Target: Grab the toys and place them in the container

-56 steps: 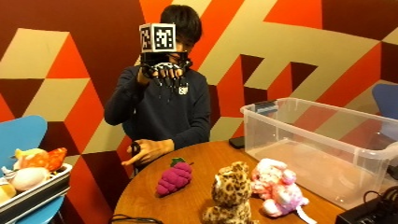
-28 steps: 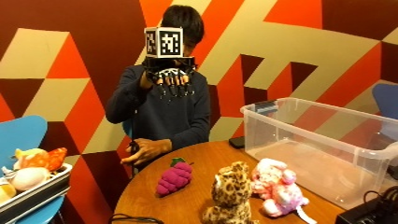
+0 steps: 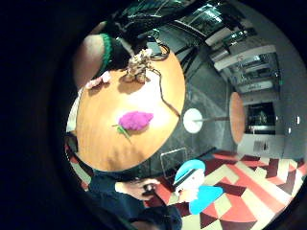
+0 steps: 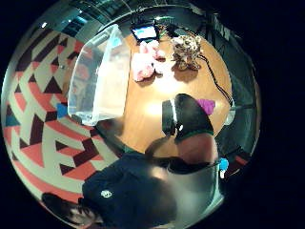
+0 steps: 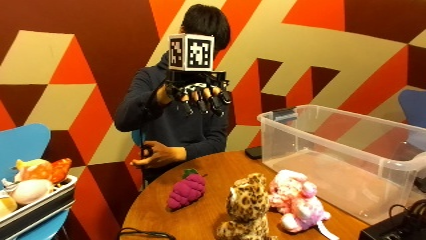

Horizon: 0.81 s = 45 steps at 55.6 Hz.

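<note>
**Purple grapes wait on the table, your hand is up high**

Purple and soft, the plush grape bunch [image 5: 186, 190] lies on the round wooden table [image 5: 206, 165], close to the edge in front of you. It lies long-ways, with its green stem end toward you and its narrow tip toward the near edge of the table.

Next to it sits the spotted leopard plush toy [image 5: 245, 209], upright. The fluffy pink plush toy [image 5: 296, 200] sits just beside the leopard, on the side of the box.

The big clear plastic box [image 5: 346, 160] stands open on the table, near the pink toy.

Your black gloved right hand [image 5: 198, 95] is raised up by your chest, well above the toys. Its fingers hang down, loosely spread, and it holds nothing.

Your bare left hand [image 5: 158, 154] rests by the table edge.
</note>
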{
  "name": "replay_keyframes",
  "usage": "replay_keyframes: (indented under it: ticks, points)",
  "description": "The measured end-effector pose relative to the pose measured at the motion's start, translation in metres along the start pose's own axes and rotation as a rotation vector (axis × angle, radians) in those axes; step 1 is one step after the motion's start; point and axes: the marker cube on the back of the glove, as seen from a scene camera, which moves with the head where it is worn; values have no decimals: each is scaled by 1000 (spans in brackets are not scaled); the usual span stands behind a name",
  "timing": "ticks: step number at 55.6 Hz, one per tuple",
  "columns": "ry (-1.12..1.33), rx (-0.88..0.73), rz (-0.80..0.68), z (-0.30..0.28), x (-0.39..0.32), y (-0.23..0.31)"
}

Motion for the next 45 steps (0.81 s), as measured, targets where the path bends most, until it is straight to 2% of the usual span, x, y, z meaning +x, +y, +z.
replay_keyframes:
  ticks: [10,21,30,40,45]
  points:
    - [43,-118,-18,28,11,-12]
    - [2,-219,-102,104,38,-17]
    - [-130,-305,-153,169,45,-8]
    - [-103,-342,-140,214,43,5]
    - [-111,-268,-128,218,42,5]
